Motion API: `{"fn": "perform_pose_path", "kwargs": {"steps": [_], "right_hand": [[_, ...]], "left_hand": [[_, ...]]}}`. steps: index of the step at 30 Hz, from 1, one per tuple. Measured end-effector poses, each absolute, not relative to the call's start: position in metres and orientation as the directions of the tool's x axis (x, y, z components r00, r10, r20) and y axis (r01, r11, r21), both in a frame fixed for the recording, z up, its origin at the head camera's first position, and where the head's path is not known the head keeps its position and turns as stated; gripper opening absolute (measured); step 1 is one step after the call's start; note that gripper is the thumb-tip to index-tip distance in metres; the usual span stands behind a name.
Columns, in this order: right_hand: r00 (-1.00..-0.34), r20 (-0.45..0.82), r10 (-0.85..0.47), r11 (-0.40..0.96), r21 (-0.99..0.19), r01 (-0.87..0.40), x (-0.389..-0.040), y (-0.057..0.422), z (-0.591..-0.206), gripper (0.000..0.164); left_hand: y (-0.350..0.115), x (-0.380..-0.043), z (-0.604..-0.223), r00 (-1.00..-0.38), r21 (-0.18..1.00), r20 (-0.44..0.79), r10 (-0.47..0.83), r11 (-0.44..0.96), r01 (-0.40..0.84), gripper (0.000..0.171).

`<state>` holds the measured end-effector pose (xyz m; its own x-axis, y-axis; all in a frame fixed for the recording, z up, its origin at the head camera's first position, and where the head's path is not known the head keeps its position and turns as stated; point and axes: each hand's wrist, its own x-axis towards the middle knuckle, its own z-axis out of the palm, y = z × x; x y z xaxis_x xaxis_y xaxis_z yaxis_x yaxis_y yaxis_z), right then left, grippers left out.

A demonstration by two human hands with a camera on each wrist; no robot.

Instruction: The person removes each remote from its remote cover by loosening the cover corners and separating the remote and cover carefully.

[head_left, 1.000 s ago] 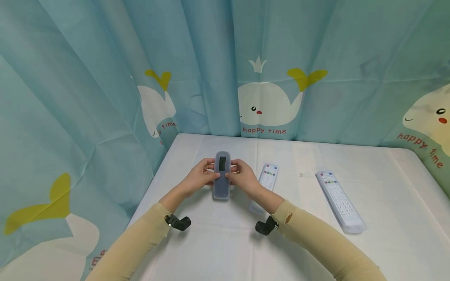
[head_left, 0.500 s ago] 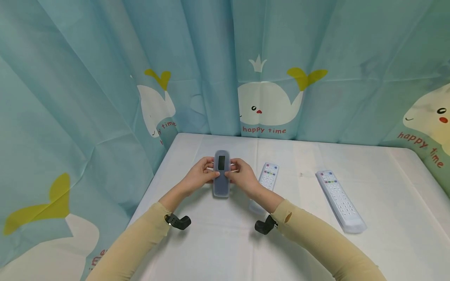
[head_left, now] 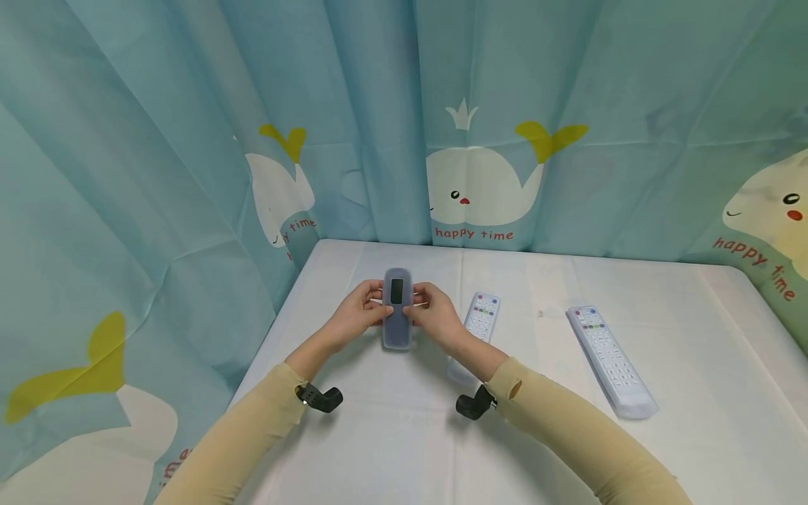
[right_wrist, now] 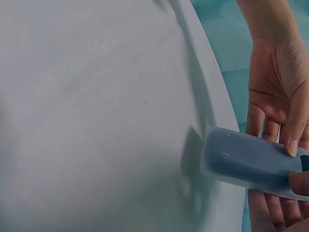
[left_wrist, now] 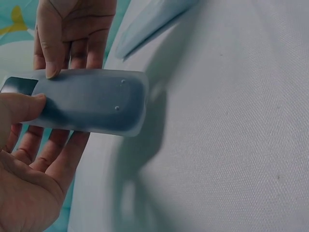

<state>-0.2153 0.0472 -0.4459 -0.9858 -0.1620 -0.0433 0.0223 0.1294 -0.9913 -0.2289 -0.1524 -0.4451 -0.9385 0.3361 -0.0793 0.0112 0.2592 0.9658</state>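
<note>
- I see the left hand (head_left: 352, 317) and right hand (head_left: 437, 317) both pinching the dark remote (head_left: 397, 332) above the table (head_left: 391, 442) (lifted clear, I think).
- Step, I judge: a two-handed hold.
- Next move, I'd say, calls for even pressure.

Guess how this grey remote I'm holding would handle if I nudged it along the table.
The grey remote is likely stiff: it runs straight between the left grip and right grip without sagging. It may feel slippery, given its smooth-looking translucent case. Set down, it would probably slide rather than roll, being long and broad-faced.
</note>
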Motion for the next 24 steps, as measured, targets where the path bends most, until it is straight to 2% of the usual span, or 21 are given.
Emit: {"fn": "perform_pose_path", "kwargs": {"steps": [24], "right_hand": [[-0.986,-0.016,-0.164,0.176,-0.984,-0.013,-0.2162,0.0468,-0.4476,0.034]], "left_hand": [[-0.1538,-0.2297,-0.4477,-0.936,0.965,-0.036,0.351,0.256,0.059,0.045]]}}
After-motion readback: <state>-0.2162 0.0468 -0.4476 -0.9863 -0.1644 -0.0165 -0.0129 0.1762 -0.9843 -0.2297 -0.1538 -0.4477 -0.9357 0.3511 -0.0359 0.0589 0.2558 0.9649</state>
